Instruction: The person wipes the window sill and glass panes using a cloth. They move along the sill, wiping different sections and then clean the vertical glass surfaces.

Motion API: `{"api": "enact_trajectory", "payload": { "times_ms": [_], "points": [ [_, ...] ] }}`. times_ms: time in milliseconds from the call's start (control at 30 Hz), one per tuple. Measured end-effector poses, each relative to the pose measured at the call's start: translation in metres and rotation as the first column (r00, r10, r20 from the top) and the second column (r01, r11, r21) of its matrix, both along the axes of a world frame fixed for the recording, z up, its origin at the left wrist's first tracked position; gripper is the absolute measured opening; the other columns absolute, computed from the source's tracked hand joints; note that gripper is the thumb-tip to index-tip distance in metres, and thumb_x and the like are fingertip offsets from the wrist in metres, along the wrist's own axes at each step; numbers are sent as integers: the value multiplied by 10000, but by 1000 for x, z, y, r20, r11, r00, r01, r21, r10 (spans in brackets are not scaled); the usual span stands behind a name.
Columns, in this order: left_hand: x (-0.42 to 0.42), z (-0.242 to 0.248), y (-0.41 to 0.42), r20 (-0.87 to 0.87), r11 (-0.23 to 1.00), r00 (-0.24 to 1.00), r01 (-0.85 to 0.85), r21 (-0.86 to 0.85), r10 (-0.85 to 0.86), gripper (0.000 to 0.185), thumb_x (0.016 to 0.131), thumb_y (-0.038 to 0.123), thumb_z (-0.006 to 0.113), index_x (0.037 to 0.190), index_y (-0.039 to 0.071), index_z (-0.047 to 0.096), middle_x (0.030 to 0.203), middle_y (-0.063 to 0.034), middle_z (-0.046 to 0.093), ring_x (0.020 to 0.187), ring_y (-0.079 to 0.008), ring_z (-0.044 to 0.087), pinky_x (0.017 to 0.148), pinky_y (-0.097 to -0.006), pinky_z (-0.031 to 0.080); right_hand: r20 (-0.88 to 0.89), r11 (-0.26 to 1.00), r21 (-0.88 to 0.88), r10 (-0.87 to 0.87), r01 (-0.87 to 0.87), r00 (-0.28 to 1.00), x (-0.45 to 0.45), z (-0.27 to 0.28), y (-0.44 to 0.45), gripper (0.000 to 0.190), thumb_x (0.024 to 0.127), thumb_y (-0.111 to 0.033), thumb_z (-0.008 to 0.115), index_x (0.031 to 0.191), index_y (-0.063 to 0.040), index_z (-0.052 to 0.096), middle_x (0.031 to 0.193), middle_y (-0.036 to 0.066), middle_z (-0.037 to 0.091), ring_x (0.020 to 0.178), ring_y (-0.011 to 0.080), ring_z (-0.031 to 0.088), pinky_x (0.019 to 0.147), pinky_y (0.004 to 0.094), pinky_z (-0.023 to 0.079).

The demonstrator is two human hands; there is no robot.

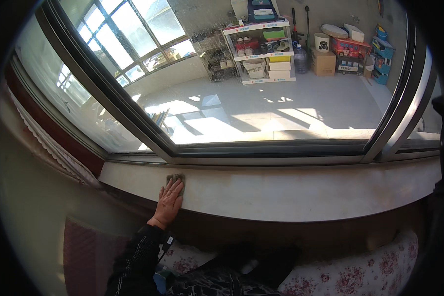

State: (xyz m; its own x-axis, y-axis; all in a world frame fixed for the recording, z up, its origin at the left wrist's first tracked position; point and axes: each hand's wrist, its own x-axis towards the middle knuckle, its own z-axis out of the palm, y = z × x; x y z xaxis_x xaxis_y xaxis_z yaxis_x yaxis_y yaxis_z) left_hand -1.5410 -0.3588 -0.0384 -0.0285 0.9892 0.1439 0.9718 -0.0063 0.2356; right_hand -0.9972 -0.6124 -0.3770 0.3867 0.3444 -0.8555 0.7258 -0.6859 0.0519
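My left hand [168, 204] lies palm down with its fingers stretched over a small grey-brown cloth [181, 177]. It presses the cloth onto the white windowsill [281, 192], near the sill's left end. Parts of the cloth show past the fingertips and along the hand's right side; the rest is hidden beneath it. Faint brownish stains mark the sill. Just behind the cloth runs the metal frame [266, 160] of a sliding window. My right hand is out of view.
A gathered curtain [48, 137] hangs at the left. Below the sill lies floral fabric [347, 275], with my dark-clothed legs beside it. Through the glass pane [251, 111] appear a shoe rack [264, 53], a cardboard box [323, 63] and toys.
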Motion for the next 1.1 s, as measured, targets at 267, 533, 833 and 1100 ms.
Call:
{"api": "enact_trajectory", "payload": {
  "times_ms": [267,533,833,1100],
  "points": [
    [-119,-27,26,-27,909,909,-413,55,415,524,986,324,496,1490,182,483,1589,-44,410,1506,-318,283,1196,-567,213,48,993,73,91,-94,995,0,0,25,518,827,-413,796,1162,-45,651,1108,224,681,1003,335,666,855,464,519],
    [6,-16,2,-36,959,973,232,161,-230,507,987,279,556,1476,167,487,1567,-54,433,1479,-321,340,1209,-519,244,125,974,116,182,-196,975,3,-7,31,512,834,-429,794,1171,-67,659,1125,232,683,1012,343,663,875,485,512],
    [-127,-3,1,-62,998,997,38,48,-35,463,1021,295,480,1474,203,489,1568,-7,437,1509,-242,296,1201,-588,186,144,758,467,443,-455,885,-2,90,69,505,841,-446,791,1181,-93,668,1143,242,686,1023,352,661,897,508,504],
    [-270,-16,0,4,966,969,-245,77,246,447,1024,324,451,1461,247,511,1568,32,439,1505,-235,302,1197,-619,181,214,-376,922,307,-88,928,-182,291,237,180,922,-21,645,862,-33,475,776,90,431,680,214,419,637,340,391]
  ]
}}
